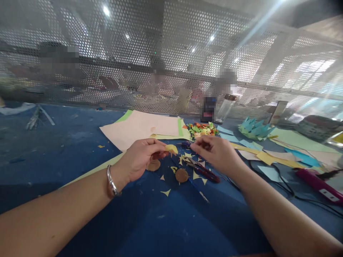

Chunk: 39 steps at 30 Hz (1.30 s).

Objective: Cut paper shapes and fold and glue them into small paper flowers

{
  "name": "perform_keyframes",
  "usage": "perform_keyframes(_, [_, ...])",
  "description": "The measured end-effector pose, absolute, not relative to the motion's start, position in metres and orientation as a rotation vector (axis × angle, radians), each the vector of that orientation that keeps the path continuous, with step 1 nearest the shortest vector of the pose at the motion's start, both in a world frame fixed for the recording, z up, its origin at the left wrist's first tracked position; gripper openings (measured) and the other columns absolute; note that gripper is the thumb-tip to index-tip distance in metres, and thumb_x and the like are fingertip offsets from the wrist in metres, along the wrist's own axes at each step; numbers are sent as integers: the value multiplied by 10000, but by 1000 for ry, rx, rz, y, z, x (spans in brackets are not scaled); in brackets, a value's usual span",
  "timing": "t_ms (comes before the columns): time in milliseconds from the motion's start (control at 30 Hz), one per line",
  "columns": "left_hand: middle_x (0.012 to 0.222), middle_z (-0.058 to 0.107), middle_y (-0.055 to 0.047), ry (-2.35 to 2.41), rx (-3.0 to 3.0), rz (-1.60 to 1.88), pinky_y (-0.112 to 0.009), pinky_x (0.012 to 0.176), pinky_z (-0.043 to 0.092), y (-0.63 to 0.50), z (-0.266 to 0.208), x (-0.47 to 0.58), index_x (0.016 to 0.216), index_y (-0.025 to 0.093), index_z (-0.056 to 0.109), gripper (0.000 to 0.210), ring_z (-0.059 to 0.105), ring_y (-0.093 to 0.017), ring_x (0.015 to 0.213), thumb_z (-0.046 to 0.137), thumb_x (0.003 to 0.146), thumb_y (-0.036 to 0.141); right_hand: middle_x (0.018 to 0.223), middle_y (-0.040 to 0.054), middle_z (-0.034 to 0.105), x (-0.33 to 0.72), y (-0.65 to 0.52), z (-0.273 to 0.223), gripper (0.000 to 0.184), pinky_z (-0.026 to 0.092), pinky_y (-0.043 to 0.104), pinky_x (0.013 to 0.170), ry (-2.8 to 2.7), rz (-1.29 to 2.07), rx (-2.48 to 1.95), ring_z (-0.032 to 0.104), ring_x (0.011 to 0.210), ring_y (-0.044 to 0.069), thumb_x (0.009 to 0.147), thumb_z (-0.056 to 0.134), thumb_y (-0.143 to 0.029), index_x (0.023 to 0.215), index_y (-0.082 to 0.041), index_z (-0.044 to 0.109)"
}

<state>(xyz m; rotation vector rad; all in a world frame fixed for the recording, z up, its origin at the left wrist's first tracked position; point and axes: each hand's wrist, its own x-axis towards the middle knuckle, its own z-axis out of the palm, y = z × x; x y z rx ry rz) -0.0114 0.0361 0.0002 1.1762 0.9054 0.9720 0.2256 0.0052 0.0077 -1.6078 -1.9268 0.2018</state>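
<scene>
My left hand [143, 157], with a silver bangle at the wrist, pinches a small yellow paper piece [171, 148] between thumb and fingers. To its right, my right hand [210, 148] is closed, fingertips together at a small dark blue object [184, 144]; I cannot make out what it is. Below the hands lie scissors [205, 171] with dark red handles, among pale yellow paper scraps [196, 175]. A round brown disc [181, 175] lies near a blue pen [198, 190]. Another brown disc [153, 165] is partly covered by my left hand.
Pale pink paper sheets [150, 123] lie beyond my hands, beside a pile of colourful paper pieces [203, 129]. At right are a blue folded-paper form [254, 128], paper strips [265, 157], and a magenta device [318, 184] with black cord. A perforated screen [171, 46] stands behind.
</scene>
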Motion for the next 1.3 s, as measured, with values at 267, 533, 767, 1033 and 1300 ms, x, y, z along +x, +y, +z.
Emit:
perform_keyframes(267, [902,747,-38,918,1150,928,-246,757,520,28,3,-9,747,185,711,53,699,-155,874,688,790,207,744,4,637,193,-9,1,136,399,231,574,-2091,304,-1272,544,633,114,893,631,-293,851,-181,696])
perform_keyframes(533, [965,760,-47,790,1136,893,-271,846,552,20,3,-6,763,188,733,80,714,-185,977,673,815,199,726,0,605,196,-8,1,124,388,226,569,-2076,254,-1248,525,630,110,887,574,-213,789,-178,642])
perform_keyframes(767, [900,757,-52,800,1215,866,-347,923,546,20,1,-6,731,183,711,90,708,-200,938,722,785,254,729,-2,610,196,-9,2,117,391,228,587,-2080,259,-1227,530,640,111,874,561,-181,792,-179,644])
perform_keyframes(1033, [949,737,-71,836,1268,798,-303,771,562,15,4,-7,894,184,712,142,692,-195,909,712,809,298,723,-1,600,194,-11,5,113,377,229,590,-2100,241,-1219,520,646,113,870,560,-181,780,-177,628])
perform_keyframes(1300, [889,694,-40,833,1442,771,-264,733,542,15,0,-5,843,189,700,122,655,-151,818,707,821,309,705,-11,589,193,-12,7,94,371,230,585,-2094,282,-1205,503,629,107,844,578,-159,767,-176,628])
